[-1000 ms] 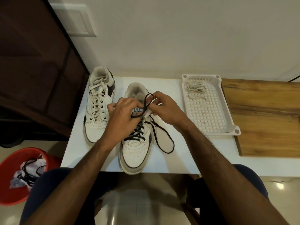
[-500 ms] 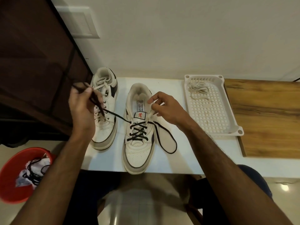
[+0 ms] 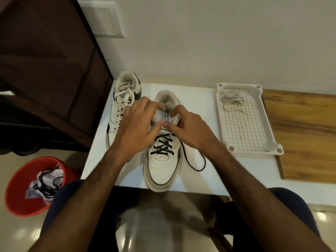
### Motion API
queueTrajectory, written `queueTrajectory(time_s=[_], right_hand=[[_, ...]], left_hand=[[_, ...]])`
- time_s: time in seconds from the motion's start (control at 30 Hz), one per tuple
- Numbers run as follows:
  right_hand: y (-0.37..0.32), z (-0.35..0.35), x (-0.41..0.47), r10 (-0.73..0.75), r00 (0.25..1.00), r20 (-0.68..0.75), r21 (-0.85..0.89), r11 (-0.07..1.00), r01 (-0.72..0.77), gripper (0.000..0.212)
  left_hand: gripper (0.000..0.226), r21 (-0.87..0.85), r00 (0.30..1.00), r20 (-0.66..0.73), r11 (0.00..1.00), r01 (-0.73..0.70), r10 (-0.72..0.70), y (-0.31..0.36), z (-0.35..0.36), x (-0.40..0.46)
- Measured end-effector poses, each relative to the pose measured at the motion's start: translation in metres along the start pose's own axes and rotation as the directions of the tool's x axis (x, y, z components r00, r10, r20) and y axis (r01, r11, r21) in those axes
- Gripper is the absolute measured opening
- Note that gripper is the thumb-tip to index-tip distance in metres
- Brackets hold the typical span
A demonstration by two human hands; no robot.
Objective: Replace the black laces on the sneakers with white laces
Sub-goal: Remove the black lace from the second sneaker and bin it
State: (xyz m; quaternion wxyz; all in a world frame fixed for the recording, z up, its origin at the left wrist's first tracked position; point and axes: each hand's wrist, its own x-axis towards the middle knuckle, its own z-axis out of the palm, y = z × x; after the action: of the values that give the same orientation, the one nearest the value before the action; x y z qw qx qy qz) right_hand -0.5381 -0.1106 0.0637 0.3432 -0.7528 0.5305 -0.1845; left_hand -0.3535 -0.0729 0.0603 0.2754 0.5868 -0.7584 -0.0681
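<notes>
I sit at a white desk (image 3: 205, 99) with both hands over the nearer of two sneakers. This white leather sneaker with a dark-edged sole (image 3: 162, 166) stands toe toward me, near the front edge of the desk. Its flat black lace (image 3: 162, 146) crosses through the lower eyelets, and one loose end loops out onto the desk to the right of the shoe.

My left hand (image 3: 138, 129) lies over the left side of the shoe's tongue, fingers bent toward the top eyelets. It is blurred, and I cannot tell whether it pinches the lace or only touches the shoe. My right hand (image 3: 189, 127) sits on the right side of the collar, thumb and forefinger curved in toward the tongue label; whether they hold the lace there I cannot tell either.

The second white sneaker with black side panels (image 3: 125, 106) stands just beside the first, to its left and farther back, already threaded with a white lace (image 3: 122, 99).

To the right, a white perforated plastic tray (image 3: 247, 128) holds a loose bundle of white lace (image 3: 231, 99) in its far corner. The tray overlaps a brown wooden board (image 3: 301, 135). On the floor at my left stands a red plastic bucket (image 3: 20, 193) with a black lace and crumpled paper inside.
</notes>
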Motion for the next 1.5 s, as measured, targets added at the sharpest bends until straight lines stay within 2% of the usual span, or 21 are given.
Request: queueTrajectory(time_s=[0.07,0.23,0.4,0.47,0.53,0.6,0.63,0.67,0.7,0.73,0.8,0.87,0.93,1.07,1.23,1.3,1.33,1.37,1.43,1.47,1.5], right_hand=[[-0.001,0.001,-0.001,-0.009,1.0,-0.005,0.022,1.0,0.009,0.03],[0.007,-0.007,0.003,0.071,0.997,-0.008,0.185,0.98,-0.069,0.027],[0.012,-0.009,0.01,0.096,0.995,-0.01,0.278,0.956,-0.089,0.028],[0.014,-0.01,0.011,0.101,0.995,-0.009,0.293,0.952,-0.094,0.028],[0.015,-0.013,0.011,0.108,0.994,0.001,0.305,0.947,-0.103,0.028],[0.016,-0.014,0.011,0.115,0.993,0.007,0.317,0.942,-0.112,0.028],[0.017,-0.015,0.011,0.12,0.993,0.014,0.328,0.937,-0.118,0.028],[0.017,-0.014,0.011,0.123,0.992,0.026,0.345,0.93,-0.124,0.029],[0.017,-0.014,0.011,0.121,0.992,0.038,0.36,0.924,-0.127,0.03],[0.016,-0.012,0.012,0.117,0.992,0.045,0.364,0.923,-0.125,0.03],[0.015,-0.009,0.012,0.097,0.995,0.032,0.346,0.933,-0.102,0.031],[0.014,-0.007,0.013,0.081,0.997,0.019,0.326,0.942,-0.083,0.032],[0.014,-0.006,0.014,0.077,0.997,0.017,0.325,0.942,-0.078,0.031],[0.016,-0.008,0.015,0.076,0.997,0.018,0.321,0.944,-0.078,0.03],[0.018,-0.007,0.015,0.08,0.997,0.004,0.297,0.952,-0.078,0.03],[0.018,-0.008,0.015,0.086,0.996,0.004,0.286,0.954,-0.084,0.03],[0.018,-0.01,0.015,0.087,0.996,0.01,0.28,0.956,-0.086,0.03],[0.018,-0.011,0.015,0.089,0.996,0.015,0.279,0.956,-0.089,0.03],[0.019,-0.015,0.015,0.084,0.996,0.013,0.261,0.962,-0.085,0.03],[0.02,-0.016,0.015,0.083,0.996,0.011,0.241,0.967,-0.084,0.029],[0.021,-0.017,0.016,0.082,0.997,0.009,0.223,0.971,-0.082,0.029]], left_hand=[[0.023,0.001,0.995,0.063,0.997,-0.073,0.073,0.002,0.003,0.001],[0.021,-0.009,0.988,0.133,0.997,-0.079,0.08,-0.005,0.021,0.0],[0.009,-0.013,0.996,0.09,0.999,-0.029,0.03,0.0,0.035,0.001],[0.003,-0.14,0.999,0.029,0.989,0.045,-0.041,0.001,0.036,0.004],[0.008,-0.479,0.962,-0.003,0.844,0.24,-0.275,0.001,0.03,0.007],[0.009,-0.809,0.871,0.07,0.484,0.335,-0.486,-0.001,0.022,0.008],[0.011,-0.88,0.828,0.122,0.326,0.345,-0.548,-0.003,0.02,0.008],[0.016,-0.895,0.797,0.152,0.261,0.362,-0.585,-0.003,0.018,0.006],[0.021,-0.863,0.79,0.136,0.32,0.391,-0.598,-0.004,0.017,0.005],[0.025,-0.778,0.818,0.067,0.484,0.402,-0.571,-0.002,0.016,0.004],[0.032,-0.437,0.924,-0.09,0.848,0.299,-0.373,0.0,0.016,0.003],[0.044,-0.111,0.98,-0.129,0.984,0.137,-0.151,0.003,0.015,0.005],[0.046,0.049,0.997,-0.06,0.997,0.059,-0.056,0.005,0.016,0.004],[0.015,0.129,0.999,0.034,0.992,0.01,-0.015,0.001,0.025,0.001],[0.006,0.124,1.0,0.021,0.992,-0.01,0.007,-0.001,0.026,0.004],[0.002,-0.043,0.994,-0.061,0.995,0.085,-0.087,0.002,0.031,0.006],[0.004,-0.246,0.973,-0.093,0.952,0.182,-0.21,0.002,0.031,0.007],[0.008,-0.51,0.928,-0.089,0.817,0.269,-0.361,0.002,0.027,0.01],[0.017,-0.918,0.797,0.008,0.311,0.245,-0.604,-0.003,0.015,0.013],[0.02,-0.984,0.75,0.062,0.084,0.155,-0.659,-0.009,0.008,0.013],[0.021,-0.996,0.729,0.089,-0.047,0.078,-0.678,-0.016,0.002,0.013]])
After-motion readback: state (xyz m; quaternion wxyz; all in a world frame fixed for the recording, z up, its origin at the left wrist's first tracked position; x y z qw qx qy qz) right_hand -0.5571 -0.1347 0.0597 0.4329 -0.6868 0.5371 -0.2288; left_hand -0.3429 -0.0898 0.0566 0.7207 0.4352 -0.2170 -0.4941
